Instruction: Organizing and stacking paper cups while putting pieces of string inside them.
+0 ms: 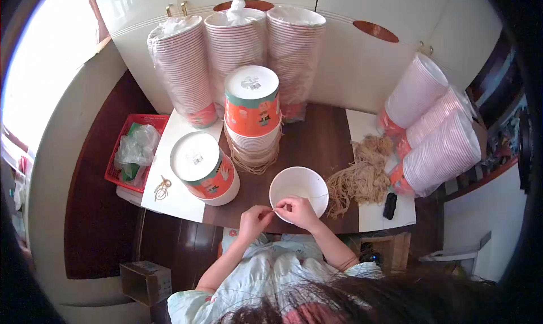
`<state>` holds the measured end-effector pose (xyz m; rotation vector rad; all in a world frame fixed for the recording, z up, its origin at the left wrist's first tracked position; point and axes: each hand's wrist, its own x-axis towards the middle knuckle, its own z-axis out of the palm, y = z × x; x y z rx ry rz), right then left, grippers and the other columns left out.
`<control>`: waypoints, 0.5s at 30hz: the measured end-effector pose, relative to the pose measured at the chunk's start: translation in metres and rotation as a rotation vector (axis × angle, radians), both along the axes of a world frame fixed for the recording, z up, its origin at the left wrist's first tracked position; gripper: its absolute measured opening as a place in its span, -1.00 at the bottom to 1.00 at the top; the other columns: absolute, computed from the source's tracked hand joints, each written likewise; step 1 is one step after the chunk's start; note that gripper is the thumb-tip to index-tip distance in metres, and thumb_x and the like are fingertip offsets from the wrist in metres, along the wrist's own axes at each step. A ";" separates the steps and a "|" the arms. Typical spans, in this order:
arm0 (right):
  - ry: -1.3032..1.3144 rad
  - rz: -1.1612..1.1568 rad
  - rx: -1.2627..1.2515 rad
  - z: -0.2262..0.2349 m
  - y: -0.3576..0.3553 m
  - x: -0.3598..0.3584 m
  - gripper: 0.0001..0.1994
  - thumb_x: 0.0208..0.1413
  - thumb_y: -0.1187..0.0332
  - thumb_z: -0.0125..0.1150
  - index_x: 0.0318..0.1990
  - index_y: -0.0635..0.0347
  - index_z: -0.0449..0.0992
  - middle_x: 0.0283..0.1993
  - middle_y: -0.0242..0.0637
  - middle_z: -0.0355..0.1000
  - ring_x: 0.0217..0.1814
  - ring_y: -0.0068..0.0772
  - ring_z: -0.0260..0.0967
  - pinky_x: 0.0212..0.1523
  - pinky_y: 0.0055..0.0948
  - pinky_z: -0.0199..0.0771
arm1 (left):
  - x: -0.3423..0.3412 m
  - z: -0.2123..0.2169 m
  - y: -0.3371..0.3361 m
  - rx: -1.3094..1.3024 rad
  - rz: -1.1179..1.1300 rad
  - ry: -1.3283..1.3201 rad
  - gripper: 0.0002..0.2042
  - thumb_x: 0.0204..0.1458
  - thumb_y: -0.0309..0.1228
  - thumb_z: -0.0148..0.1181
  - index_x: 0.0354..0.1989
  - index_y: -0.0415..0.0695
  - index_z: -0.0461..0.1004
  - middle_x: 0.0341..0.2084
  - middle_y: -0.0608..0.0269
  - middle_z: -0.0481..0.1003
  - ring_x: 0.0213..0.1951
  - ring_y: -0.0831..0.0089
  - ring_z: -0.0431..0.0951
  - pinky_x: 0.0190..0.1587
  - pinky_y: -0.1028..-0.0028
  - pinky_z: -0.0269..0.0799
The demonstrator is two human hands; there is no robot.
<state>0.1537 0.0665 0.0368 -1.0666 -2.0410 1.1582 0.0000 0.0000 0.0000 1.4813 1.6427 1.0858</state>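
A white paper bucket (298,180) stands open-topped at the table's near edge. My right hand (298,212) reaches over its near rim with fingers pinched on a thin twine cord (319,197), which runs across the bucket toward the heap of tan twine (362,180) on the right. Just outside the rim, my left hand (255,221) is closed in a pinch, its fingertips almost meeting the right hand's. What the left fingers hold is too small to make out. Left of the bucket, an orange and green printed paper bucket (210,177) rests upside down.
Behind it rises an upside-down bucket stack (253,106) with twine round its base. Tall wrapped bucket stacks (237,52) line the back; more wrapped stacks (441,154) lean at right. A black object (389,206), a small cord coil (162,188) and a red basket (121,148) sit nearby.
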 end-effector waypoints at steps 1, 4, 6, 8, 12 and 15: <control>0.001 0.000 -0.002 0.002 -0.001 0.001 -0.86 -0.17 0.34 0.23 -0.46 0.21 0.51 -0.52 -0.30 0.41 -0.61 -0.52 0.28 -0.54 -0.54 0.30 | 0.001 -0.004 0.000 0.045 0.024 0.008 -0.86 -0.15 -0.47 0.16 -0.39 -0.23 0.46 -0.53 0.15 0.47 -0.52 0.44 0.49 -0.46 0.53 0.40; 0.003 -0.014 -0.013 0.001 -0.001 -0.006 -0.87 -0.17 0.36 0.22 -0.46 0.21 0.50 -0.53 -0.32 0.40 -0.63 -0.53 0.26 -0.56 -0.54 0.28 | -0.006 0.000 0.001 0.099 0.065 0.021 -0.88 -0.15 -0.50 0.15 -0.39 -0.22 0.46 -0.54 0.17 0.47 -0.54 0.46 0.48 -0.47 0.55 0.39; -0.006 -0.019 -0.021 0.000 0.000 -0.007 -0.88 -0.17 0.37 0.22 -0.47 0.22 0.50 -0.53 -0.32 0.40 -0.64 -0.54 0.25 -0.57 -0.54 0.27 | -0.007 0.001 0.001 0.108 0.092 0.017 -0.88 -0.16 -0.52 0.15 -0.40 -0.21 0.46 -0.54 0.18 0.47 -0.55 0.47 0.48 -0.47 0.55 0.39; -0.003 -0.009 -0.019 0.001 0.000 -0.003 -0.88 -0.17 0.37 0.22 -0.47 0.21 0.50 -0.53 -0.34 0.39 -0.64 -0.55 0.24 -0.58 -0.54 0.26 | 0.000 -0.001 0.000 0.233 0.207 -0.069 -0.90 -0.18 -0.56 0.15 -0.42 -0.19 0.46 -0.54 0.22 0.47 -0.56 0.50 0.46 -0.49 0.57 0.38; 0.007 0.001 -0.027 -0.003 0.001 -0.002 -0.88 -0.17 0.37 0.22 -0.46 0.20 0.49 -0.52 -0.35 0.40 -0.64 -0.56 0.24 -0.59 -0.55 0.26 | 0.003 0.001 0.005 0.297 0.186 -0.137 -0.91 -0.17 -0.62 0.12 -0.44 -0.23 0.43 -0.56 0.23 0.48 -0.53 0.60 0.45 -0.47 0.63 0.36; 0.006 -0.001 -0.036 -0.001 0.001 0.000 -0.88 -0.17 0.37 0.22 -0.46 0.20 0.49 -0.51 -0.35 0.40 -0.64 -0.57 0.24 -0.59 -0.55 0.26 | 0.006 0.001 0.006 0.324 0.114 -0.073 -0.91 -0.16 -0.62 0.12 -0.44 -0.23 0.43 -0.55 0.24 0.48 -0.53 0.61 0.45 -0.46 0.64 0.36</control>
